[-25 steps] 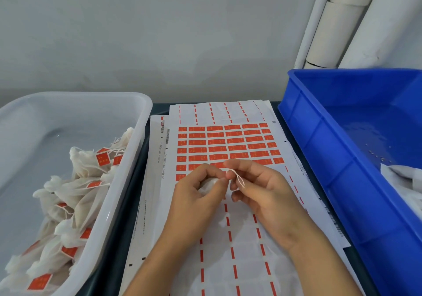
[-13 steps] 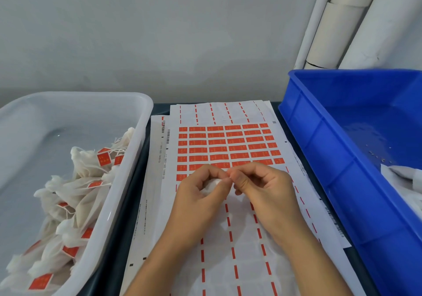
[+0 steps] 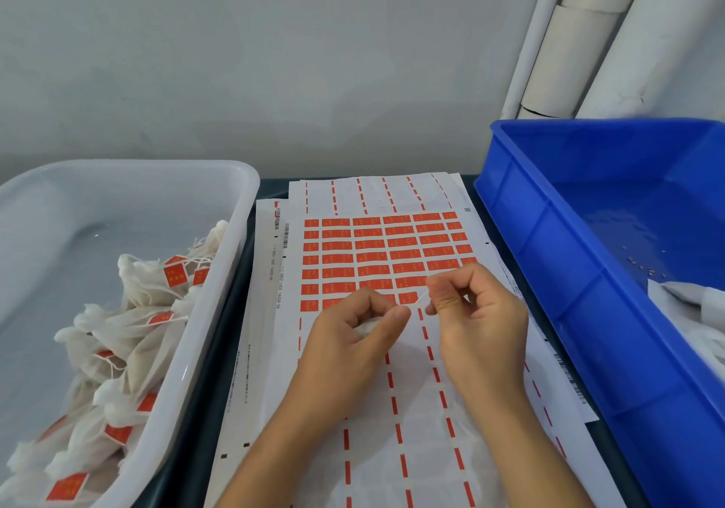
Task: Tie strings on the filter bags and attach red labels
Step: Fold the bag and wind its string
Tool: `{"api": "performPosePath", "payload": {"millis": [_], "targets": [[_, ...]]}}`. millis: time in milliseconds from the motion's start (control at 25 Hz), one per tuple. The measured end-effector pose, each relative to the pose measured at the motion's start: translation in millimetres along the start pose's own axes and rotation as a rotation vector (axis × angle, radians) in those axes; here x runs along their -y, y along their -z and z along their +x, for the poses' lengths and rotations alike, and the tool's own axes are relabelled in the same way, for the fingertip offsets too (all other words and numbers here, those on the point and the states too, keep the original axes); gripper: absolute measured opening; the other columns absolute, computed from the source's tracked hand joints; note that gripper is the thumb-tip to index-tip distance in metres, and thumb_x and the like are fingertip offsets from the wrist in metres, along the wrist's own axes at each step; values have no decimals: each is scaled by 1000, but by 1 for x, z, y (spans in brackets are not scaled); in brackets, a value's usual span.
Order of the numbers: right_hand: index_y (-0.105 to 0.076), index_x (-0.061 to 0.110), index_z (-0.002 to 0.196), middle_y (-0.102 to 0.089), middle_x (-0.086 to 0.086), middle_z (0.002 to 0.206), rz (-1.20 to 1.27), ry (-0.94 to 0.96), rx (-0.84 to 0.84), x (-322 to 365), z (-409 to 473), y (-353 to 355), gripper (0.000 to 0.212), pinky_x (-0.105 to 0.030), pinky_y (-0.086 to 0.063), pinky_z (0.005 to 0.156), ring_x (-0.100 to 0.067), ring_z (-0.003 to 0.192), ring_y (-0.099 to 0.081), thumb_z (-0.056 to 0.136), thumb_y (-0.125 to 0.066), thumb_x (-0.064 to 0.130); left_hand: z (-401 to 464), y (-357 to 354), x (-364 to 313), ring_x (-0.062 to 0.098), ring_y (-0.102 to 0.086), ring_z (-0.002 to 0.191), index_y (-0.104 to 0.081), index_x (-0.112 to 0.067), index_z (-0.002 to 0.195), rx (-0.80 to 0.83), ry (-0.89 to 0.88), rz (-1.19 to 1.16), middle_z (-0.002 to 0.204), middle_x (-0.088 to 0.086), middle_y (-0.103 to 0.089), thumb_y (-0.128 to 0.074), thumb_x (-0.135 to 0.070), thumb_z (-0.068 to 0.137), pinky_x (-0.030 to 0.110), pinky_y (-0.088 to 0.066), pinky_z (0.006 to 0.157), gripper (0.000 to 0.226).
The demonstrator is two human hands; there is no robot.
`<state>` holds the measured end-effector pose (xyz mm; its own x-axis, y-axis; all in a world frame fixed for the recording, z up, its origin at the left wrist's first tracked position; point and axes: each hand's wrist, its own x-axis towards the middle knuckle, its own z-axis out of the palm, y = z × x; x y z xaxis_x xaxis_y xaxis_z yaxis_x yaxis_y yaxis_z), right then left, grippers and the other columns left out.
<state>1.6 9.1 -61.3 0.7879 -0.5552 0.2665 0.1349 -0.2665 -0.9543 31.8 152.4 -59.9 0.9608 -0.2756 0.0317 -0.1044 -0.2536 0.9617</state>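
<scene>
My left hand [image 3: 353,335] grips a small white filter bag [image 3: 367,327], mostly hidden inside the curled fingers. A thin white string [image 3: 419,299] runs taut from the bag up to my right hand [image 3: 478,319], which pinches its end between thumb and fingertips. Both hands hover over the sheet of red labels [image 3: 384,248], just below the remaining rows of labels.
A white tub [image 3: 219,295] on the left holds several tied bags with red labels [image 3: 137,335]. A blue bin [image 3: 549,280] on the right holds loose white bags [image 3: 694,307] in its near corner. White rolls [image 3: 569,37] lean against the wall behind it.
My right hand has moved right and up, away from the left hand, drawing the string out taut. The left hand has stayed in place with the bag.
</scene>
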Motion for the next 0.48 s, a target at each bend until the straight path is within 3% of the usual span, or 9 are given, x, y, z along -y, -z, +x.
{"api": "performPosePath", "payload": {"millis": [200, 360, 480], "targets": [[-70, 30, 86, -73, 24, 90, 34, -26, 47, 1, 1, -1, 21, -5, -52, 65, -1, 90, -71, 84, -64, 50, -1, -1, 2, -1, -66, 90, -70, -35, 87, -3, -3, 50, 88, -23, -71, -64, -40, 99, 11, -47, 73, 14], [-72, 37, 90, -74, 22, 94, 22, 98, 181, 4, -1, -4, 7, -12, -56, 78, -6, 98, -71, 89, -69, 44, -2, 2, 1, 9, -69, 82, -74, -33, 91, 39, -102, 28, 79, -14, -72, -65, -28, 101, 14, -53, 73, 15], [-70, 39, 89, -73, 25, 96, 14, 81, 151, 3, -1, -3, 6, -16, -57, 77, -3, 99, -71, 89, -69, 45, -2, 3, 1, 6, -66, 74, -71, -29, 86, 22, -94, 12, 74, -14, -69, -65, -27, 100, 14, -52, 70, 15]]}}
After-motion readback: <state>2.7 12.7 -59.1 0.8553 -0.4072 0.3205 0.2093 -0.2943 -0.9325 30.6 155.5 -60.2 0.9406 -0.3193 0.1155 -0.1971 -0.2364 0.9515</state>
